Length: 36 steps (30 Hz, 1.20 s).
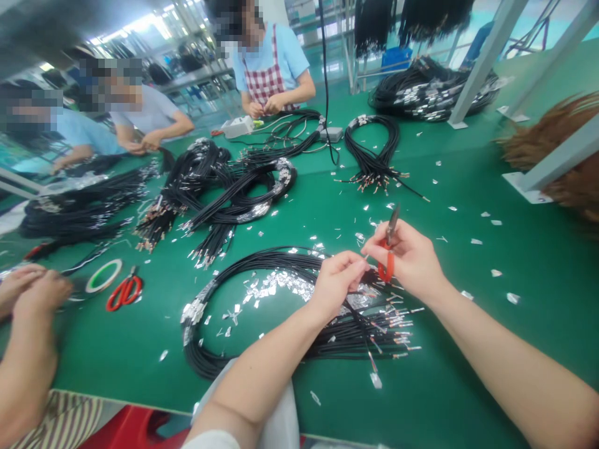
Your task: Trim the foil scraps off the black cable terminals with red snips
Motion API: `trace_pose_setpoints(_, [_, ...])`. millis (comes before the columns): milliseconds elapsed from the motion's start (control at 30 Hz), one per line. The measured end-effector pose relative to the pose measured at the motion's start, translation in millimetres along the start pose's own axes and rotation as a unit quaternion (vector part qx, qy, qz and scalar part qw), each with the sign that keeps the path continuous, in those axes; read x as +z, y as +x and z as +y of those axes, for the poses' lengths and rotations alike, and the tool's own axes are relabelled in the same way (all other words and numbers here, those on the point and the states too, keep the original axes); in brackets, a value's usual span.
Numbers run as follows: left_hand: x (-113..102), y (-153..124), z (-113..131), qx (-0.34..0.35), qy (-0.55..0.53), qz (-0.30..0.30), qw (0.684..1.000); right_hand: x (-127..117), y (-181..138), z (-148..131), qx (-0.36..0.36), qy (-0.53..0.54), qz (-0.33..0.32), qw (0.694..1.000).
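Note:
My right hand (412,259) is closed round red-handled pliers (389,240), whose dark jaws point up and away from me. My left hand (337,279) pinches the end of a thin black cable (362,324) right beside the pliers' handles. Under both hands lies a coiled bundle of black cables (224,274) with bare metal-tipped ends fanned out to the right. Small silver foil scraps (262,290) are heaped inside the coil.
The green table (468,386) carries more black cable bundles (234,187), red scissors (124,292), a tape roll (103,275) and scattered foil bits. A co-worker's hands (28,293) are at the left. Other people work at the far side. Metal frame legs (543,171) stand at right.

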State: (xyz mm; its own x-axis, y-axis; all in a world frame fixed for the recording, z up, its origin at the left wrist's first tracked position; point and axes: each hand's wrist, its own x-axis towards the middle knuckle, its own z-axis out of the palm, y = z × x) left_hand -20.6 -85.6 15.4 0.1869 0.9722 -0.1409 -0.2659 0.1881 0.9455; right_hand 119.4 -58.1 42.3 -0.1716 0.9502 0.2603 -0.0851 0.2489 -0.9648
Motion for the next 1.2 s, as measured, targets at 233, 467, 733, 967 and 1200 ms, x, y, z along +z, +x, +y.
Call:
trace_pose_setpoints(233, [-5.7, 3.9, 10.1, -0.080, -0.091, -0.085, 0.989, 2.8, 0.1, 3.7, 0.030, 0.063, -0.011, 0.998])
trace_pose_setpoints(467, [-1.4, 2.6, 4.2, 0.008, -0.007, 0.033, 0.999, 13.1, -6.3, 7.1, 0.032, 0.048, 0.059, 0.997])
trace_pose_setpoints(733, [3.3, 1.8, 6.1, -0.016, -0.054, 0.054, 0.997, 13.3, -8.0, 5.9, 0.037, 0.029, 0.079, 0.996])
trace_pose_setpoints(967, [-1.2, 2.5, 11.0, -0.063, -0.097, -0.001, 0.993, 14.2, -7.6, 4.7, 0.036, 0.039, 0.057, 0.997])
trace_pose_setpoints(1200, [-0.2, 5.3, 10.2, -0.046, -0.114, 0.035, 0.992, 17.6, -8.8, 3.3, 0.020, 0.047, 0.051, 0.997])
